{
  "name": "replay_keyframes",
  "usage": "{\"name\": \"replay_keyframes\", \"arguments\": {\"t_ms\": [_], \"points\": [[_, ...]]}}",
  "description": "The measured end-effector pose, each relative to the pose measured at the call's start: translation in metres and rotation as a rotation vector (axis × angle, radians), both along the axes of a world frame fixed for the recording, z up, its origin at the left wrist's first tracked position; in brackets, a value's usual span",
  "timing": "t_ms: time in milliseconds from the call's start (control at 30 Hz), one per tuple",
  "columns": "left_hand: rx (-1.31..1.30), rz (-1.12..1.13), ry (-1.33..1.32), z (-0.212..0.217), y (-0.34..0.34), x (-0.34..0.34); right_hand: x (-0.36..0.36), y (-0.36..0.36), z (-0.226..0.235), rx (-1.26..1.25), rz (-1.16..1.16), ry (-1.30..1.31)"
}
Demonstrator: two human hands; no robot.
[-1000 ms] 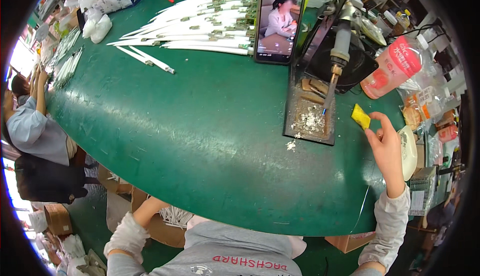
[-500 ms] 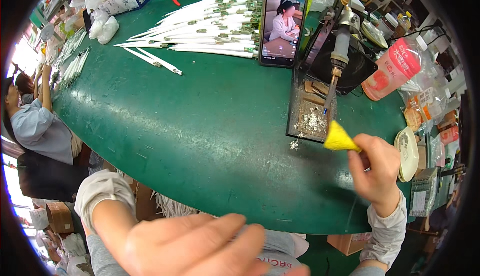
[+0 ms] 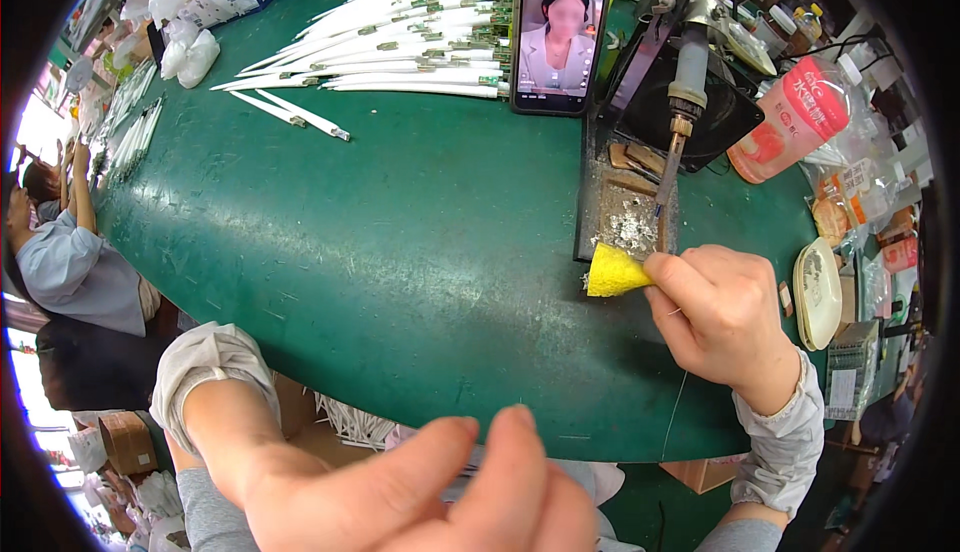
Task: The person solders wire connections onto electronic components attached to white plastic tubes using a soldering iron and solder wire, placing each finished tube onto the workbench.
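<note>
A piece of yellow sponge is pinched between the thumb and fingers of my right hand, at the near end of the soldering iron stand. The sponge is over the stand's tray, which holds silvery crumbs of solder. Above it a soldering iron rests tip-down in the stand. A thin pale wire runs down from near my right hand to the table edge. My left hand is close to the camera below the table edge, fingers apart, with nothing visible in them.
Several white cables with small green boards lie at the back. A phone stands beside the iron stand. On the right are a pink bottle and a pale dish. A person sits at the far left.
My right hand has moved left with the sponge, bringing it to the tray's near edge. My left hand's fingers have turned upward. The whole view has shifted slightly.
</note>
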State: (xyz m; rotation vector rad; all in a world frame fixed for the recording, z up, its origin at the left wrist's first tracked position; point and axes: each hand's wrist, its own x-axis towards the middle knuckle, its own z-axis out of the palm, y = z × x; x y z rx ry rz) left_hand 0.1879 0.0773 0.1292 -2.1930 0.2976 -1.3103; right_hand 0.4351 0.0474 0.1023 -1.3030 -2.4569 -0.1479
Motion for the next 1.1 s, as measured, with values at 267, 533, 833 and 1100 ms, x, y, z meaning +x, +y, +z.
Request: {"name": "replay_keyframes", "arguments": {"t_ms": [267,533,833,1100], "points": [[-0.553,0.867,0.464,-0.018,0.050,-0.049,0.019,0.023,0.019,-0.613,-0.437,0.588],[-0.586,1.255,0.580,-0.059,0.152,-0.127,0.010,0.016,0.019,-0.667,-0.371,0.567],[-0.724,1.074,0.656,-0.068,0.179,-0.135,0.073,-0.002,-0.004,-0.274,-0.620,0.256],[-0.759,0.868,0.675,-0.064,0.137,-0.069,0.080,0.000,-0.005,-0.230,-0.815,0.299]]}}
